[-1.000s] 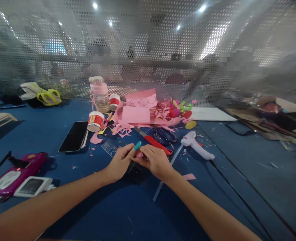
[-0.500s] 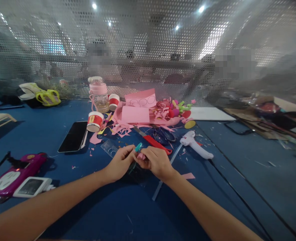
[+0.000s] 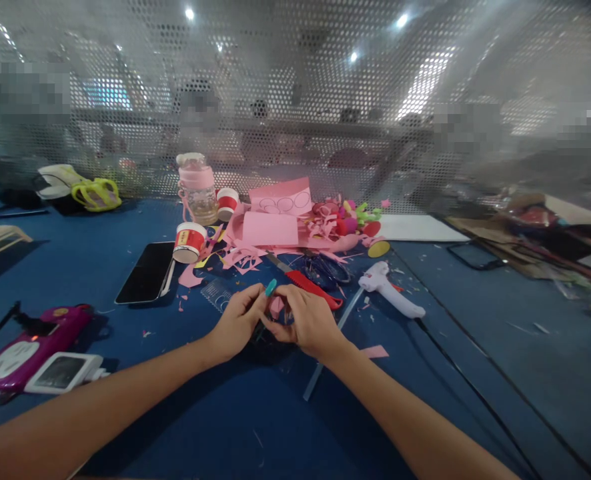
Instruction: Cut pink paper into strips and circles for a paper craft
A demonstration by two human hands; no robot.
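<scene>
Both my hands meet over the blue table near its middle. My left hand (image 3: 235,327) pinches a thin tool with a teal tip (image 3: 270,288) that pokes up between the thumbs. My right hand (image 3: 308,323) pinches a small pink paper piece (image 3: 276,307) against that tool. Just behind my fingers lie a red-handled cutter (image 3: 310,288) and dark scissors (image 3: 331,270). A white glue gun (image 3: 393,288) lies to the right of my right hand, and a clear glue stick (image 3: 325,363) runs under my right wrist.
A heap of pink paper scraps (image 3: 270,230) fills the middle back, with a pink bottle (image 3: 196,188) and two red-white cups (image 3: 189,241). A black phone (image 3: 148,272) lies left; a magenta device (image 3: 30,343) sits near left. A perforated screen (image 3: 295,100) closes the back. Black cable (image 3: 475,393) runs right.
The teal tip has tilted slightly left and lower between my hands, and the pink piece now shows more between my fingers. Both hands stay in the same spot.
</scene>
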